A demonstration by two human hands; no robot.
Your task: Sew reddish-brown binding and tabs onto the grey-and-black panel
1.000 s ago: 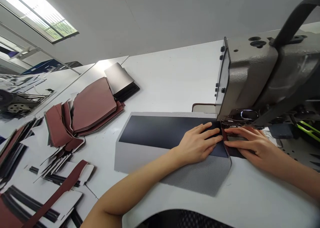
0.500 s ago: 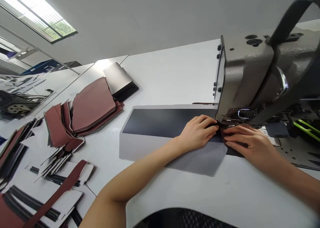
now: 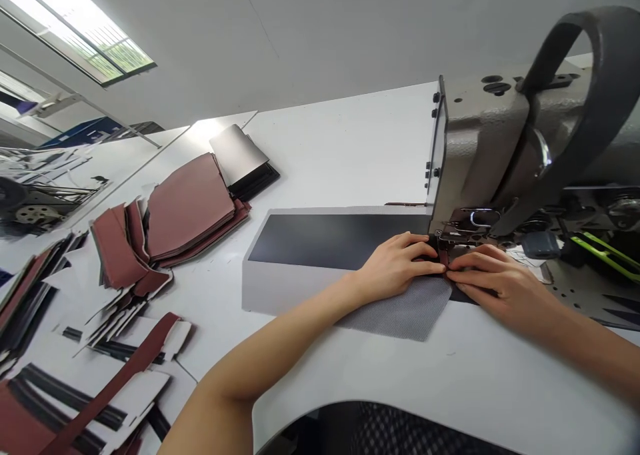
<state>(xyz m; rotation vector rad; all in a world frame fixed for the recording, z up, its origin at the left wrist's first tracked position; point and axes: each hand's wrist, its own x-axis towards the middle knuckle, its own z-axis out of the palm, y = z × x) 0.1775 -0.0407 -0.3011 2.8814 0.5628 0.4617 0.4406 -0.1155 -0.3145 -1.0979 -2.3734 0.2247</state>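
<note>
A long dark navy panel (image 3: 335, 240) backed with grey mesh (image 3: 405, 312) lies on the white table (image 3: 350, 155) and runs under the head of a grey sewing machine (image 3: 480, 148). My left hand (image 3: 397, 267) lies on the panel with its fingers curled, the tips pressing the material just left of the presser foot (image 3: 443, 245). My right hand (image 3: 487, 283) lies flat on the other side, fingers together and pointing left. A narrow maroon strip (image 3: 443, 258) stands between the two sets of fingertips at the foot.
Stacks of maroon cut pieces (image 3: 187, 205) and a grey and black stack (image 3: 240, 155) sit at the left back. Loose white, black and maroon strips (image 3: 100, 368) cover the near left. The machine's dark belt (image 3: 575, 102) and green-trimmed parts (image 3: 600, 252) fill the right.
The panel has fed farther back under the foot, so less grey mesh shows in front. Both hands have drawn closer to the foot, and the left fingers have curled.
</note>
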